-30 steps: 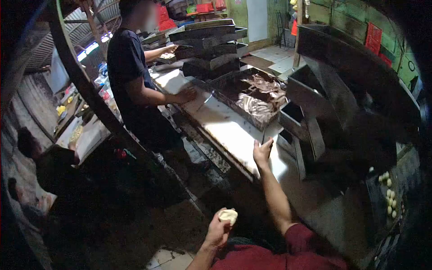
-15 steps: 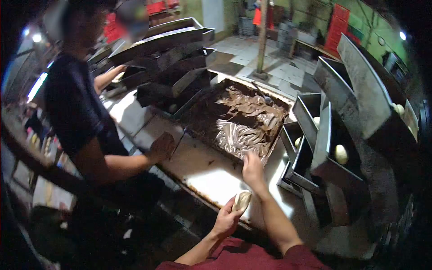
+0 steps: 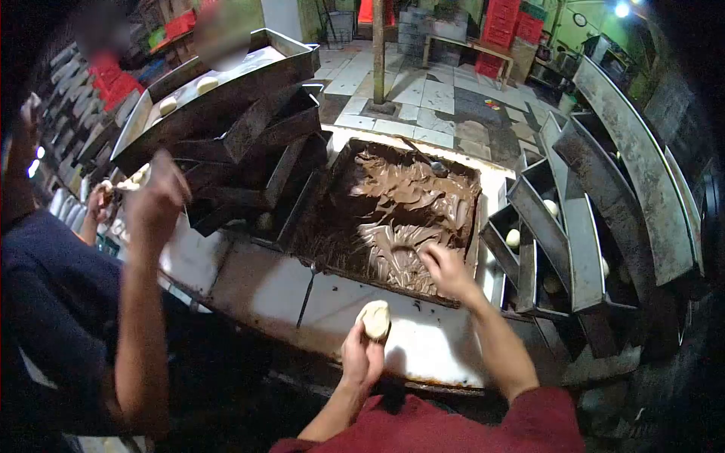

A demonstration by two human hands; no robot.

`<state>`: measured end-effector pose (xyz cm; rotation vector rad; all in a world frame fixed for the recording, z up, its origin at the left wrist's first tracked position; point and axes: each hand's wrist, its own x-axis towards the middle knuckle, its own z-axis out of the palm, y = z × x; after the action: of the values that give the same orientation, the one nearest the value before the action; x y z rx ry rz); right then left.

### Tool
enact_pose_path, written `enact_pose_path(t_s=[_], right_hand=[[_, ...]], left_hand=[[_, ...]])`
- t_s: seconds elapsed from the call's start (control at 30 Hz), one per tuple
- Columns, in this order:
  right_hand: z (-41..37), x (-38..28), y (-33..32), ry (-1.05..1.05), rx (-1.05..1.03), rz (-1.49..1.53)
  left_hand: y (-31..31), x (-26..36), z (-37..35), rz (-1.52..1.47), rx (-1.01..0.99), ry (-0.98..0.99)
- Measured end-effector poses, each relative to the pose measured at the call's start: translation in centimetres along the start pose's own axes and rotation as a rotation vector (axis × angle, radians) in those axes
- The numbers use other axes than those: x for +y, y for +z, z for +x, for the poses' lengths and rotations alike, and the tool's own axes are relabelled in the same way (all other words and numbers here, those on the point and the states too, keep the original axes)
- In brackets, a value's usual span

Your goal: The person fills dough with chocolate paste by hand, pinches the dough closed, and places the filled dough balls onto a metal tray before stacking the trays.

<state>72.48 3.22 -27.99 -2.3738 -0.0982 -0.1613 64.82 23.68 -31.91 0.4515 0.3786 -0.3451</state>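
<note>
My left hand (image 3: 362,355) holds a flattened piece of pale dough (image 3: 375,318) upright above the front edge of the white tiled counter. Over the near part of a tray (image 3: 481,200) of glossy brown chocolate filling (image 3: 404,245), my right hand (image 3: 447,270) has its fingers curled together. Whatever those fingers grip, if anything, cannot be made out against the filling. A utensil with a dark handle (image 3: 419,152) lies at the tray's far side.
Stacked metal baking pans (image 3: 219,90) stand left, some holding dough pieces (image 3: 208,84). More pans (image 3: 547,223) lean at right, with dough balls (image 3: 513,238) inside. A co-worker's raised hand (image 3: 155,200) is at left. A post (image 3: 379,53) stands beyond the counter (image 3: 257,279).
The view has swung left. My left hand has turned the dough so its broad side shows. My right hand is still by the filling. The co-worker's arm has gone up toward the pans.
</note>
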Motion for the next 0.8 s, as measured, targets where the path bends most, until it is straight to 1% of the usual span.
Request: enact_pose_path(t_s=[0.03,0.07,0.1,0.17,0.2,0.23,0.27,0.3,0.33,0.37,0.4,0.43,0.47,0.5,0.53,0.57,0.63,0.67,0.7,0.73,0.77,0.8], right_hand=[[-2.8,-1.4,-0.6,-0.072,0.057,0.016],[-5.4,-2.9,-0.5,-0.08,0.111,0.068],[-7.3,-3.8,-0.1,-0.087,0.164,0.121],[-9.6,-3.1,1.2,-0.232,0.252,0.079],[-10.5,-1.6,1.1,-0.234,0.235,0.169],[-11.2,0.1,0.8,-0.352,0.297,0.126],[-12.2,1.9,0.4,-0.325,0.335,0.086],[-13.6,3.7,0.4,-0.297,0.371,0.049],[-14.9,5.3,1.0,-0.101,0.432,0.049],[-16.1,6.5,1.2,0.075,0.422,0.009],[-16.7,8.6,2.2,0.065,0.416,-0.028],[-17.7,9.9,3.0,0.063,0.407,-0.061],[-18.5,8.9,2.9,0.044,0.377,-0.04],[-18.9,7.4,2.7,0.007,0.448,0.002],[-19.3,5.4,2.1,-0.028,0.52,0.037],[-20.4,3.2,1.1,-0.139,0.42,0.068],[-21.8,-1.9,-3.2,0.214,-0.334,0.94],[-22.4,-2.2,-3.1,0.233,-0.512,1.02],[-23.3,-2.0,-3.0,0.253,-0.686,1.095],[-24.5,-2.2,-3.4,-0.285,-0.405,0.68],[-26.2,-2.4,-4.2,-0.545,-0.236,0.543],[-28.2,-2.8,-5.0,-0.715,-0.099,0.399]], left_hand=[[0.7,-0.4,1.0,-0.047,-0.048,0.005],[1.4,-0.8,1.6,-0.083,-0.074,-0.032],[2.7,-0.9,1.8,-0.206,-0.165,-0.11],[4.9,-1.1,1.1,-0.274,-0.339,-0.163],[5.1,-0.7,0.3,-0.266,-0.355,-0.162],[5.0,0.0,-0.5,-0.26,-0.379,-0.149],[4.6,0.2,-1.9,-0.225,-0.468,-0.031],[4.4,0.6,-3.9,-0.243,-0.467,0.052],[4.7,0.6,-6.2,-0.078,-0.506,0.122],[4.9,0.1,-8.2,0.084,-0.536,0.195],[4.3,-1.3,-10.2,0.131,-0.311,0.259],[5.0,-2.6,-12.1,0.212,-0.29,0.304],[4.7,-4.2,-13.4,0.312,-0.228,0.304],[4.6,-5.6,-14.4,0.41,-0.171,0.301],[4.7,-7.3,-15.3,0.317,-0.234,0.282],[2.0,-9.0,-14.8,0.284,-0.268,0.24],[1.7,-11.4,-16.3,0.329,-0.256,0.126],[2.4,-12.2,-17.6,0.332,-0.216,0.061],[0.4,-12.4,-18.0,0.448,-0.254,0.038],[-0.1,-12.7,-18.8,0.69,-0.207,0.079],[-0.5,-13.3,-19.7,0.814,-0.189,0.102],[-0.8,-13.8,-20.6,0.938,-0.169,0.124]])
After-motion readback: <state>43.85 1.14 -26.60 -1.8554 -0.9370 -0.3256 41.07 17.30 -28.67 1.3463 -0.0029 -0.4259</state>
